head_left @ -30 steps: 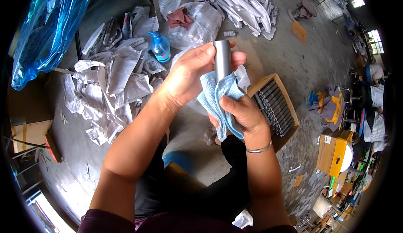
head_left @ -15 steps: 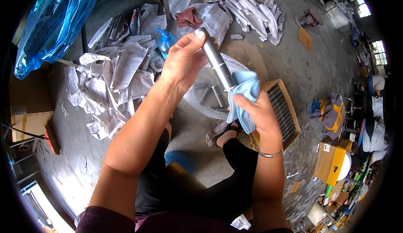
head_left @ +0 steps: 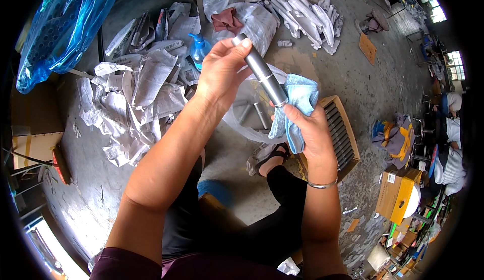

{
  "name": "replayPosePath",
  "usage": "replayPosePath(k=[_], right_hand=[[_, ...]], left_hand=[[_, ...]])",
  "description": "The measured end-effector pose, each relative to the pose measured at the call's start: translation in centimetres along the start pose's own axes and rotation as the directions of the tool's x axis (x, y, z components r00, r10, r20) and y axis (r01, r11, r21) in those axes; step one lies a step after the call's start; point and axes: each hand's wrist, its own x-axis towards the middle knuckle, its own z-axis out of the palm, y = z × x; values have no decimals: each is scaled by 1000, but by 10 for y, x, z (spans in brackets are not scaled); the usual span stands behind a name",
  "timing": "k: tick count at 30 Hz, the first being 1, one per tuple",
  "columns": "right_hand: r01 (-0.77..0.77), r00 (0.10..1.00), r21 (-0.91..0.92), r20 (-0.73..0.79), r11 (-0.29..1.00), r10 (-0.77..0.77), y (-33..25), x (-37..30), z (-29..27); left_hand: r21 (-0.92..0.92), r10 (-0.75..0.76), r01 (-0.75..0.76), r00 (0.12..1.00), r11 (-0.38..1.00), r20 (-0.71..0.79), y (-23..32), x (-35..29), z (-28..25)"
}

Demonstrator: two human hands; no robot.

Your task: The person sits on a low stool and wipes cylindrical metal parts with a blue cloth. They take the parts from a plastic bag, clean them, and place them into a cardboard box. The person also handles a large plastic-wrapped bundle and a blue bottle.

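A grey metal tube [head_left: 261,71] with ring-like grooves slants down to the right between my hands. My left hand [head_left: 222,71] grips its upper end, thumb on top. A light blue cloth [head_left: 301,94] is bunched in my right hand [head_left: 315,133], whose thumb lies by the tube's lower end. Whether that thumb touches the metal I cannot tell. Below is a round container lined with clear plastic [head_left: 233,118], where a few similar metal tubes [head_left: 260,115] lie. By my right wrist stands an open cardboard box [head_left: 356,146] with several dark tubes [head_left: 337,131] in a row.
Crumpled newspaper [head_left: 151,86] is heaped at the left, beside a blue pump bottle [head_left: 199,50]. Farther off are plastic bags [head_left: 254,23], a reddish rag [head_left: 227,21] and paper-wrapped rolls [head_left: 307,15]. Blue plastic sheeting [head_left: 65,28] hangs at upper left. A yellow-brown carton [head_left: 396,194] stands right.
The tube's lower end has shifted slightly right. The blue cloth has spread out and drawn aside from that end, and my right thumb is now closer to it.
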Motion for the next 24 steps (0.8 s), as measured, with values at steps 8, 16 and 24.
replayPosePath(k=[8, 16, 24], right_hand=[[-7, 999, -2, -36, 1000, 7, -2, 1, 9], [-135, 990, 187, -6, 973, 139, -3, 6, 5], [-96, 995, 163, -16, 982, 100, -4, 8, 5]], left_hand=[[69, -5, 7, 1000, 998, -21, 2, -4, 4], [54, -41, 31, 979, 998, 197, 10, -4, 4], [111, -53, 40, 992, 993, 111, 10, -5, 3]])
